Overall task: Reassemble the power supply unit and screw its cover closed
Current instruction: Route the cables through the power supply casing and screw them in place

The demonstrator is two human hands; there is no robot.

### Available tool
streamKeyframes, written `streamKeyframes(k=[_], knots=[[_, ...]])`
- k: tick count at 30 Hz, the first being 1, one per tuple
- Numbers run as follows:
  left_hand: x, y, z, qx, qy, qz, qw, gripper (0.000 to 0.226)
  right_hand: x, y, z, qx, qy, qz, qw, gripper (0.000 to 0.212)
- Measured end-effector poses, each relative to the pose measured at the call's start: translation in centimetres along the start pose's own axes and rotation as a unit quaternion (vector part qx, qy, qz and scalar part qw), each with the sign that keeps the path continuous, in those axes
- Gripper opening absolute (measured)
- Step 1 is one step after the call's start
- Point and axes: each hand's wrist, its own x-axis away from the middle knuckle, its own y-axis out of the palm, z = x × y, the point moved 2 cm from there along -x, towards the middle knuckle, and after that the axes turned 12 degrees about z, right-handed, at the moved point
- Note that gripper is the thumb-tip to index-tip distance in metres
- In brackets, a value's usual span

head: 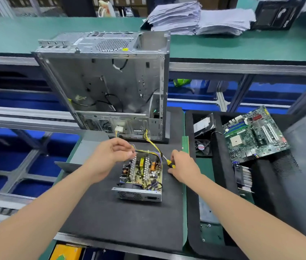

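Head view, one power supply point(141, 177), left hand point(111, 156) pinching wires point(148, 152), right hand point(184, 167) gripping one screwdriver point(170, 163)

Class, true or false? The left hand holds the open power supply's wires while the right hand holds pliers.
False. The head view shows the right hand holding a yellow-and-black screwdriver, not pliers; the left hand does hold the open power supply's wires.
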Motion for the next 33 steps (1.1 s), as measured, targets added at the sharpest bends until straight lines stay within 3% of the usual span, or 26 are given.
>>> streamKeyframes(k=[4,6,11,16,21,28,33], knots=[[0.3,-0.9,-1.9,0.051,-0.030,0.024,0.998,0.018,-0.7,0.2,-0.1,0.028,0.028,-0.014,0.999,0.019],[0.1,-0.9,-2.4,0.076,-0.040,0.038,0.996,0.017,-0.8,-0.4,-0.1,-0.016,0.033,-0.014,0.999,0.013],[-0.8,-0.7,-2.9,0.095,-0.056,0.041,0.993,0.022,0.1,-3.2,0.8,-0.158,0.020,0.014,0.987,0.007],[-1.2,0.9,-2.2,0.116,-0.062,0.014,0.991,0.026,1.9,-6.3,0.5,-0.250,-0.046,0.040,0.966,0.019],[-1.2,2.4,-1.3,0.141,-0.043,-0.027,0.989,0.023,3.5,-7.3,-1.8,-0.206,-0.116,0.039,0.971,0.017],[-1.6,2.7,-0.9,0.146,-0.016,-0.053,0.988,0.021,4.1,-7.9,-3.1,-0.121,-0.134,0.065,0.981,0.018],[-1.4,2.6,-0.6,0.075,0.031,-0.070,0.994,0.027,4.2,-7.7,-3.1,-0.091,-0.150,0.084,0.981,0.021]])
